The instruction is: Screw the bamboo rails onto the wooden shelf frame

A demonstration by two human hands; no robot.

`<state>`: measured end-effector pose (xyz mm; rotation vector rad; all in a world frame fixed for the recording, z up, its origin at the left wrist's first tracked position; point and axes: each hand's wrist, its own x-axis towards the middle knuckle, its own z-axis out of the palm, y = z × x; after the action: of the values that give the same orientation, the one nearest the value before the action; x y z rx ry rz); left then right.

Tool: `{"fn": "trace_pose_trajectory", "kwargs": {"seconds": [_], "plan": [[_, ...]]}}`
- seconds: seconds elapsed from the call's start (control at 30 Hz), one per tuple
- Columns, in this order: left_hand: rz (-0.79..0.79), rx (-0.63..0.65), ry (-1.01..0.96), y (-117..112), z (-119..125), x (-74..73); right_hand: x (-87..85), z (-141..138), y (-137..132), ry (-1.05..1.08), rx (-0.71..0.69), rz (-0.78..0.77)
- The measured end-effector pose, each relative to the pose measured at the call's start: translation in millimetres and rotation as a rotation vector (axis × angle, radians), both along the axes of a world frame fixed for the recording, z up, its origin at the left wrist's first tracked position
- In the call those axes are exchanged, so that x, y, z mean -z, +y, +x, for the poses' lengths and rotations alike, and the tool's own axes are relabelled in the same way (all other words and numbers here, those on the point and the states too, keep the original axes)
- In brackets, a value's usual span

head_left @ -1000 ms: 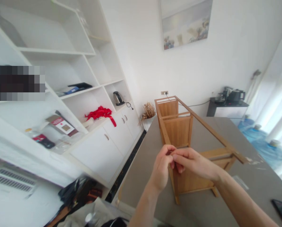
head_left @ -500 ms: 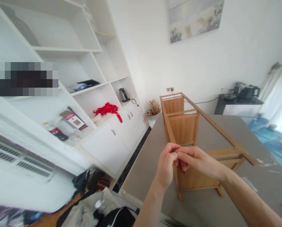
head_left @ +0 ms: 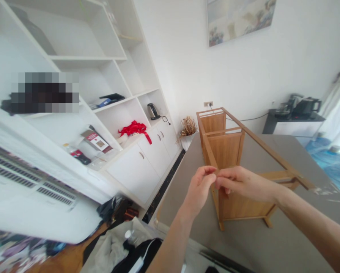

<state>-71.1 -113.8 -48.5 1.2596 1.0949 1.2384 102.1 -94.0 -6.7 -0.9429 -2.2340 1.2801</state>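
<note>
A wooden rack frame (head_left: 228,151) with slatted side rails and panelled shelves lies on its side on a grey table (head_left: 175,201). My left hand (head_left: 199,187) and my right hand (head_left: 240,184) meet fingertip to fingertip in front of the rack's left rail (head_left: 209,149). Both hands are closed, thumbs pressed to fingers in a pinch. Whatever sits between the fingertips is too small or too hidden to make out. The hands cover part of the rail and of the nearest panel (head_left: 246,206).
White shelving (head_left: 147,167) stands on the left, with a red ribbon bundle (head_left: 134,128) and a kettle (head_left: 153,112). Blue water bottles (head_left: 333,161) are beyond the table's right edge. Clothing (head_left: 104,246) lies at the lower left. White scraps (head_left: 325,191) lie on the table.
My view has turned slightly left, so the room sits further right. The fingers of both hands have shifted, and the right fingers have drawn back a little from the left ones.
</note>
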Motion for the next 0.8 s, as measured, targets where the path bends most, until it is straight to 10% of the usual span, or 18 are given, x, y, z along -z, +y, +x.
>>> {"fn": "trace_pose_trajectory", "kwargs": {"seconds": [0.2, 0.5, 0.8], "plan": [[-0.156, -0.076, -0.157, 2, 3, 24.2, -6.2, -4, 3, -0.124, 0.021, 0.244], [-0.148, 0.414, -0.239, -1, -3, 41.6, -0.1, -8, 0, -0.149, 0.065, 0.245], [-0.076, 0.507, -0.179, -1, 5, 45.5, 2.2, -10, 0, -0.127, 0.084, 0.306]]}}
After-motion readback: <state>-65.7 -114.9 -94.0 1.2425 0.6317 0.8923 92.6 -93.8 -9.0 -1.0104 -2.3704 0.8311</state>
